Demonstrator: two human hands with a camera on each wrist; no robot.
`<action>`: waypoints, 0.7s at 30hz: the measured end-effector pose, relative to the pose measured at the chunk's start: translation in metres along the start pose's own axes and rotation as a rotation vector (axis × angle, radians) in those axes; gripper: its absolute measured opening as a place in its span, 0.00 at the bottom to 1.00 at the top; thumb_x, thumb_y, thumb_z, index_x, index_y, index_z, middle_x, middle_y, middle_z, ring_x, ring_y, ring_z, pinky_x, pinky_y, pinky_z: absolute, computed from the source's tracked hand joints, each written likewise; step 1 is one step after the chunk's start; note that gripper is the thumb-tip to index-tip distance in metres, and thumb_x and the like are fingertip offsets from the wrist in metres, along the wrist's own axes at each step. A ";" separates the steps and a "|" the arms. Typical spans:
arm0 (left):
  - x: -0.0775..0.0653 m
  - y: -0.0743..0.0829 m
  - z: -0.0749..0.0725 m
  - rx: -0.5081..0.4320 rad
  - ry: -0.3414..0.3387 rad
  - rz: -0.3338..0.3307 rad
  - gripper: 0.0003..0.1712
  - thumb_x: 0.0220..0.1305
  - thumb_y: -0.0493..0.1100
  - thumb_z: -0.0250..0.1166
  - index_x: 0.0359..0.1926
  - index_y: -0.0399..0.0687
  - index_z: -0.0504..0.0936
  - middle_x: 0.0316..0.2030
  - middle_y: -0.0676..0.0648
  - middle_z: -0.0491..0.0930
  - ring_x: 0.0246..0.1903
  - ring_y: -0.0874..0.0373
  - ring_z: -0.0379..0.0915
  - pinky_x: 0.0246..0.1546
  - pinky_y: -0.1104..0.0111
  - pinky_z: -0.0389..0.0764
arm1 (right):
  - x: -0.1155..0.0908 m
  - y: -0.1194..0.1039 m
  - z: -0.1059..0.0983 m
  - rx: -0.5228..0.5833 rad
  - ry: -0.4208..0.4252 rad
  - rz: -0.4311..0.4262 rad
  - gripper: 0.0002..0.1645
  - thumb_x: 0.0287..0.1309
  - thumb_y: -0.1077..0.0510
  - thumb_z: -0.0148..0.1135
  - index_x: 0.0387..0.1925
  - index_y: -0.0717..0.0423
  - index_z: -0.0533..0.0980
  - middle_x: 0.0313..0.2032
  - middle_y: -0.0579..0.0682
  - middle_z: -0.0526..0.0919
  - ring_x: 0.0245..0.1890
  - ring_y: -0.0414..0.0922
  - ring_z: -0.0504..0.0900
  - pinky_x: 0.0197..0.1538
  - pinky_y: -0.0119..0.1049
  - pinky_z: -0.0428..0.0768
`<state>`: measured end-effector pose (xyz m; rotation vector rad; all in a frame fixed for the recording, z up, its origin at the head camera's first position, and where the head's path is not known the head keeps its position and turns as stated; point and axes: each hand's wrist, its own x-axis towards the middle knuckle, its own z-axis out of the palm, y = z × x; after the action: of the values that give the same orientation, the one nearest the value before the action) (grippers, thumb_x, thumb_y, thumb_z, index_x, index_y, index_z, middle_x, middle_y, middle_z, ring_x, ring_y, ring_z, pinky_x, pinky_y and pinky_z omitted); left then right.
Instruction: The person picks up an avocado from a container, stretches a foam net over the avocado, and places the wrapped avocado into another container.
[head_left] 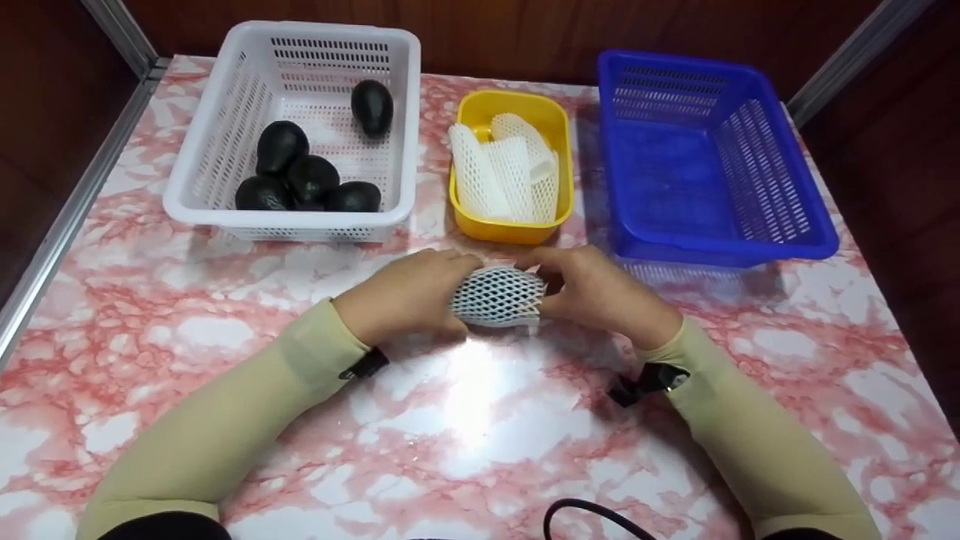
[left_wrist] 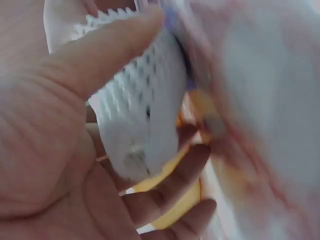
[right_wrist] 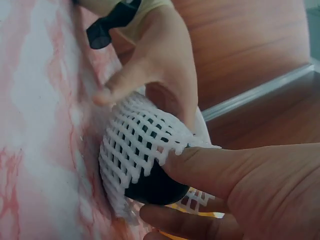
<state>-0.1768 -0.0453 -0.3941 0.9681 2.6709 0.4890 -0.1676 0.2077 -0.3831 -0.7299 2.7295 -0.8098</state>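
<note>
Looking down at a shiny pink-and-white marbled tabletop (head_left: 247, 420). Seeing a dark, smooth, egg-shaped fruit (right_wrist: 157, 187) mostly tucked inside a white foam-mesh sleeve (head_left: 499, 296), right between both hands. Can't tell about contact with the tabletop, tbh.

Noticing a bare left hand (head_left: 412, 292) cupped around the tapered end of the sleeve, thumb over the mesh, fingers curled on the other side. Also noticing a bare right hand (head_left: 604, 289) gripping at the sleeve's ragged open edge, thumb at the uncovered end of the fruit, fingers on the opposite side. Both clamped on the same bundle, basically.

Just beyond the hands, spotting a yellow rounded-corner plastic tub (head_left: 514, 232) full of loose white mesh sleeves (head_left: 510, 176). To the left of that, seeing a white slotted plastic basket (head_left: 292, 217) holding a tight bunch of four dark fruits (head_left: 283, 146) plus one lone dark fruit (head_left: 372, 109) near its right wall. Over on the right, seeing a deep blue slotted plastic basket (head_left: 716, 251).

Also catching pale yellow-green sleeves (head_left: 195, 427) on both arms and a thin black cable (head_left: 600, 512) at the bottom edge.
</note>
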 end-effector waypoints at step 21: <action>0.008 0.001 0.012 -0.132 0.089 0.056 0.44 0.52 0.56 0.79 0.68 0.51 0.72 0.60 0.49 0.78 0.57 0.52 0.76 0.64 0.55 0.77 | -0.004 -0.001 -0.006 -0.167 -0.042 0.009 0.22 0.52 0.59 0.77 0.50 0.54 0.84 0.40 0.50 0.90 0.37 0.47 0.86 0.46 0.45 0.85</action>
<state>-0.1776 -0.0366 -0.4059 1.0075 2.6556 0.7267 -0.1658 0.2116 -0.3772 -0.7565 2.7845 -0.5621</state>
